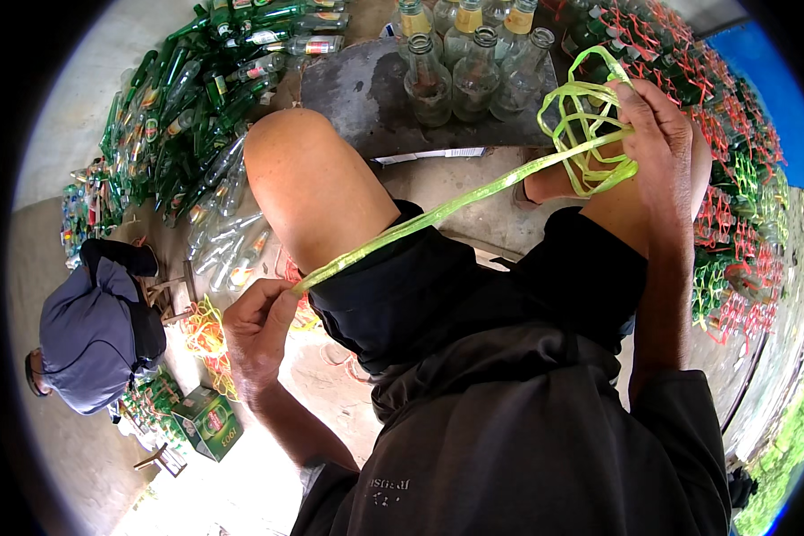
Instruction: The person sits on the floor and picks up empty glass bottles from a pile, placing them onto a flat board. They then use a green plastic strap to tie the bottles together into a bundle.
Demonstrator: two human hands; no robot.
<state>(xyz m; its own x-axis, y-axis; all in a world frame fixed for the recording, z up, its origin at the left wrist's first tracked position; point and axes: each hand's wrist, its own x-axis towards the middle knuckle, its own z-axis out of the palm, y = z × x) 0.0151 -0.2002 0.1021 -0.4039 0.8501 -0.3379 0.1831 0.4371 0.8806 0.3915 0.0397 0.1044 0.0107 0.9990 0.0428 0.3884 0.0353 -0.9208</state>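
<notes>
A yellow-green plastic cord (435,214) is stretched slantwise over my lap. Its lower end is pinched between thumb and fingers of my left hand (261,328), beside my thigh. Higher up, my right hand (660,134) grips the cord near my other knee, where it hangs in several loose loops. Left of the right hand, a tight group of clear glass bottles (476,80) stands upright on a dark board (355,94); some have yellowish labels around their necks. The bottles touch neither hand.
Green and clear bottles (201,87) lie heaped at upper left. Bottles bound with red and green cord (737,201) are stacked at right. Another person (94,328) sits at far left, near tangled cord (208,335) and a green carton (208,422).
</notes>
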